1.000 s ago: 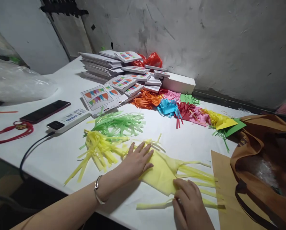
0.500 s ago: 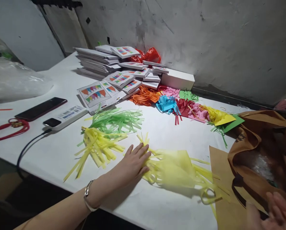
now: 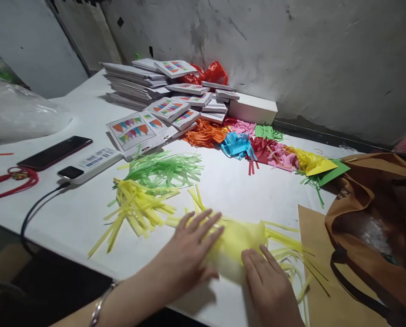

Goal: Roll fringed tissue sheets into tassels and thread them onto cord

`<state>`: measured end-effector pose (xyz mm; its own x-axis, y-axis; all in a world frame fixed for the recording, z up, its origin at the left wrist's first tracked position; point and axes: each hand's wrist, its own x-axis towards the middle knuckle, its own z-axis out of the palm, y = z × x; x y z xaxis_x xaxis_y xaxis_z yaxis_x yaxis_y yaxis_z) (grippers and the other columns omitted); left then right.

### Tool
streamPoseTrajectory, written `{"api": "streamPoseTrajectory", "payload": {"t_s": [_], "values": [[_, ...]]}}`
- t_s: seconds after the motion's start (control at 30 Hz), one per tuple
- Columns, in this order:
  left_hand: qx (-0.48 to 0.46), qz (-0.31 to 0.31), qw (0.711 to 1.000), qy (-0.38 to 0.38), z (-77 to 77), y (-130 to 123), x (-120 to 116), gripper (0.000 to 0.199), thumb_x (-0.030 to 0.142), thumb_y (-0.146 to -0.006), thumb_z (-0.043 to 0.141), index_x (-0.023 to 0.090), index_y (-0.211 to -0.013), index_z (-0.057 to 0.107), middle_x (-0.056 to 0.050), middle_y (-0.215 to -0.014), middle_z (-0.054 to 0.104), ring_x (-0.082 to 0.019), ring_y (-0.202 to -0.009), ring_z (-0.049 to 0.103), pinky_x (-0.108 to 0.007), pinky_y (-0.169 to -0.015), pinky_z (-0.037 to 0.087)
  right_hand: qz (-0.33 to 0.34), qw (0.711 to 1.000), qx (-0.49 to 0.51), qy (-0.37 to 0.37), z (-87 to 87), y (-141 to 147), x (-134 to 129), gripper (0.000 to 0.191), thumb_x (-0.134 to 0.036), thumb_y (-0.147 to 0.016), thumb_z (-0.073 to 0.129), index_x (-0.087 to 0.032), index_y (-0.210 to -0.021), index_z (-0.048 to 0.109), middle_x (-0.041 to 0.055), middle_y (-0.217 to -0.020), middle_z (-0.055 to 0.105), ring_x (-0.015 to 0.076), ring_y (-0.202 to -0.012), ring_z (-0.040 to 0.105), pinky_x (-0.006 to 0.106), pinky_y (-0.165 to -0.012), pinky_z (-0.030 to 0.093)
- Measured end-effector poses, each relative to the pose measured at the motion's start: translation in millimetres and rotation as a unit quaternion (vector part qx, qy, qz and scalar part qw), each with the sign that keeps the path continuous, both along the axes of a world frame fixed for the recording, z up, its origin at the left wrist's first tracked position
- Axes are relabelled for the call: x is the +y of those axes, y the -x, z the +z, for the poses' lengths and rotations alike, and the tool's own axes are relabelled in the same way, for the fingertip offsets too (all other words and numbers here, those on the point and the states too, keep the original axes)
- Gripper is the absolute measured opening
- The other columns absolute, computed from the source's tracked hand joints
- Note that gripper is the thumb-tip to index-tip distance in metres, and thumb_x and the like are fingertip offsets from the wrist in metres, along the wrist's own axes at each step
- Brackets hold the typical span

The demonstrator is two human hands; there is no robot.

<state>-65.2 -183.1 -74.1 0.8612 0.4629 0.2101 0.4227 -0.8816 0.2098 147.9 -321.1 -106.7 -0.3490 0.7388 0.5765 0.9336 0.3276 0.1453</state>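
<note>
A sheet of yellow tissue paper (image 3: pixel 239 240) with fringed strips at both ends lies on the white table. My left hand (image 3: pixel 192 250) is spread over its left part, fingers apart and slightly blurred, grasping nothing. At the sheet's near right edge, my right hand (image 3: pixel 267 281) rests with fingers stretched out over the paper; its thumb is hidden. To the left lie a yellow fringed tassel bundle (image 3: pixel 138 204) and a green one (image 3: pixel 165 168) just behind it.
Coloured tassel bundles (image 3: pixel 237 145) line the back, beside stacked printed cards (image 3: pixel 135 84) and a white box (image 3: pixel 254 109). On the left are a phone (image 3: pixel 56 152), a cabled white device (image 3: pixel 90 165) and a plastic bag (image 3: pixel 22 111). A brown bag (image 3: pixel 390 190) stands at right.
My right hand has come from beside the brown bag onto the tissue paper. My left hand has shifted slightly toward me. The sheet's near edge looks moved and its left strips lie differently.
</note>
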Motion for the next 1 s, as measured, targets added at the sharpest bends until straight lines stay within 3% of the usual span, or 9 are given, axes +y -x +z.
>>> {"api": "streamPoseTrajectory", "payload": {"t_s": [0.03, 0.13, 0.23, 0.33, 0.47, 0.57, 0.67, 0.8, 1.0], "values": [[-0.014, -0.040, 0.999, 0.004, -3.0, -5.4, -10.4, 0.064, 0.045, -0.085, 0.073, 0.018, -0.140, 0.052, -0.017, -0.151, 0.050, -0.040, -0.142, 0.040, -0.064, -0.117, 0.020, 0.012, 1.000, 0.004, 0.003, 0.1, 2.6, -3.8, 0.033, 0.002, -0.091, 0.044, -0.005, -0.113, 0.067, 0.0133, -0.104, 0.076, 0.0230, -0.102, 0.072, 0.041, -0.104, 0.052], [-0.072, -0.105, 0.992, 0.016, -19.6, -17.8, -31.4, 0.024, 0.021, -0.098, 0.056, 0.021, -0.121, 0.062, -0.007, -0.126, 0.071, -0.024, -0.128, 0.056, -0.049, -0.125, 0.005, 0.043, 0.999, 0.000, 0.018, -5.0, 6.7, -13.2, 0.030, -0.006, -0.095, 0.044, -0.009, -0.112, 0.068, 0.0116, -0.106, 0.076, 0.0246, -0.104, 0.072, 0.041, -0.100, 0.054], [-0.119, -0.102, 0.987, 0.044, -32.0, -16.9, -35.9, 0.023, 0.011, -0.101, 0.043, 0.020, -0.104, 0.065, -0.004, -0.108, 0.076, -0.018, -0.108, 0.065, -0.042, -0.124, 0.007, 0.050, 0.998, 0.002, 0.028, -12.5, 4.1, -20.6, 0.034, -0.005, -0.096, 0.038, -0.011, -0.111, 0.068, 0.0089, -0.105, 0.077, 0.0245, -0.105, 0.071, 0.040, -0.101, 0.051], [-0.117, -0.107, 0.984, 0.086, -31.7, -6.5, -33.4, 0.023, 0.014, -0.103, 0.041, 0.021, -0.111, 0.062, -0.005, -0.115, 0.074, -0.018, -0.112, 0.063, -0.042, -0.120, 0.016, 0.018, 0.997, 0.057, 0.050, -12.6, 2.2, -24.7, 0.031, -0.006, -0.099, 0.036, -0.012, -0.113, 0.063, 0.0086, -0.104, 0.076, 0.0246, -0.110, 0.068, 0.041, -0.105, 0.045], [-0.123, -0.050, 0.984, 0.119, -23.8, -2.7, -28.0, 0.024, 0.020, -0.104, 0.040, 0.022, -0.096, 0.062, -0.003, -0.098, 0.075, -0.021, -0.095, 0.064, -0.042, -0.094, 0.036, -0.015, 0.982, 0.164, 0.090, -2.7, 7.5, -14.9, 0.023, -0.011, -0.101, 0.037, -0.016, -0.104, 0.059, 0.0064, -0.088, 0.071, 0.0213, -0.089, 0.067, 0.037, -0.087, 0.047], [-0.038, 0.028, 0.993, 0.112, -16.4, -14.7, -20.0, 0.031, 0.019, -0.102, 0.039, 0.019, -0.080, 0.060, -0.004, -0.081, 0.069, -0.021, -0.077, 0.061, -0.040, -0.077, 0.038, -0.097, 0.964, 0.210, 0.132, 4.4, 11.1, 2.7, 0.018, -0.017, -0.101, 0.041, -0.021, -0.092, 0.056, 0.0012, -0.074, 0.062, 0.0192, -0.067, 0.058, 0.032, -0.066, 0.042], [0.060, 0.088, 0.990, 0.088, -9.4, -30.6, -10.1, 0.031, 0.020, -0.101, 0.042, 0.019, -0.076, 0.060, -0.005, -0.078, 0.067, -0.023, -0.072, 0.061, -0.040, -0.073, 0.039, -0.155, 0.948, 0.201, 0.193, 8.0, 7.8, 21.1, 0.022, -0.020, -0.101, 0.043, -0.024, -0.080, 0.051, -0.0015, -0.067, 0.059, 0.0192, -0.059, 0.054, 0.030, -0.058, 0.035], [0.123, 0.110, 0.983, 0.082, -5.7, -41.8, -2.0, 0.028, 0.020, -0.100, 0.043, 0.019, -0.078, 0.061, -0.005, -0.077, 0.068, -0.025, -0.072, 0.064, -0.039, -0.071, 0.040, -0.192, 0.923, 0.182, 0.280, 8.3, -1.0, 36.6, 0.024, -0.021, -0.099, 0.049, -0.024, -0.076, 0.048, -0.0039, -0.064, 0.059, 0.0167, -0.052, 0.053, 0.028, -0.051, 0.026], [0.146, 0.103, 0.980, 0.089, -4.4, -43.3, -0.9, 0.025, 0.018, -0.098, 0.045, 0.018, -0.079, 0.061, -0.005, -0.079, 0.070, -0.024, -0.073, 0.066, -0.038, -0.070, 0.041, -0.218, 0.906, 0.205, 0.299, 5.9, -4.1, 40.4, 0.020, -0.024, -0.100, 0.051, -0.025, -0.079, 0.048, -0.0061, -0.063, 0.059, 0.0160, -0.052, 0.055, 0.027, -0.051, 0.026]]}}
